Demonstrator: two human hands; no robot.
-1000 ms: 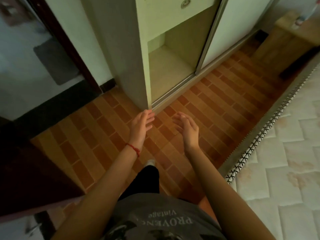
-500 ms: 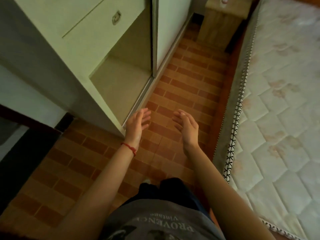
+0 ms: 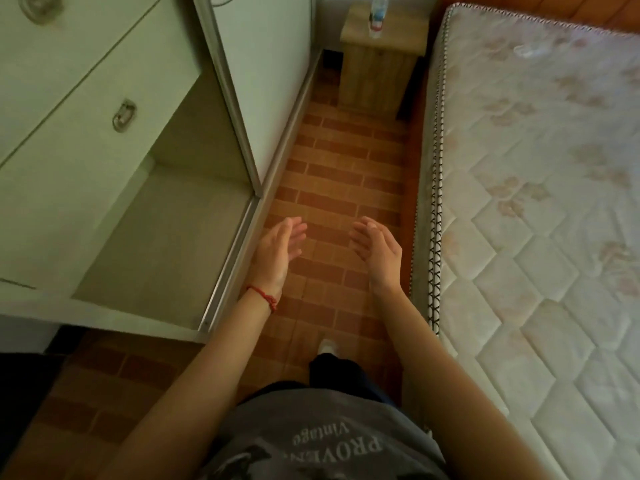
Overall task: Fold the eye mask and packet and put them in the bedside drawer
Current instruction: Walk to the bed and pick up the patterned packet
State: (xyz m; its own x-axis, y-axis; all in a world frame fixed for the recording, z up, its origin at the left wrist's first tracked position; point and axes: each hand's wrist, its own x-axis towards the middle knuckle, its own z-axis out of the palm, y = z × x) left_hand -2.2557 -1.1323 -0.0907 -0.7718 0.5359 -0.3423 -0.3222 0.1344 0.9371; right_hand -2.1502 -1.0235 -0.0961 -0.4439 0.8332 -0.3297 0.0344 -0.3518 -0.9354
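Note:
My left hand [image 3: 277, 251] and my right hand [image 3: 379, 249] are held out in front of me over the brick-pattern floor, palms facing each other, fingers apart, both holding nothing. A wooden bedside cabinet [image 3: 379, 64] stands at the far end of the aisle, between the wardrobe and the bed. A small clear object [image 3: 530, 50] lies on the mattress near the cabinet; it is too small to tell what it is. I cannot make out an eye mask or a packet with certainty.
A pale wardrobe [image 3: 104, 140] with drawers and an open lower shelf lines the left. A quilted mattress [image 3: 536, 202] fills the right. A plastic bottle [image 3: 377, 12] stands on the cabinet top. The narrow floor aisle [image 3: 346, 161] runs between them.
The view has swung right, from the doorway and wardrobe toward the aisle, bedside cabinet and mattress. Both hands keep the same open pose in front of me.

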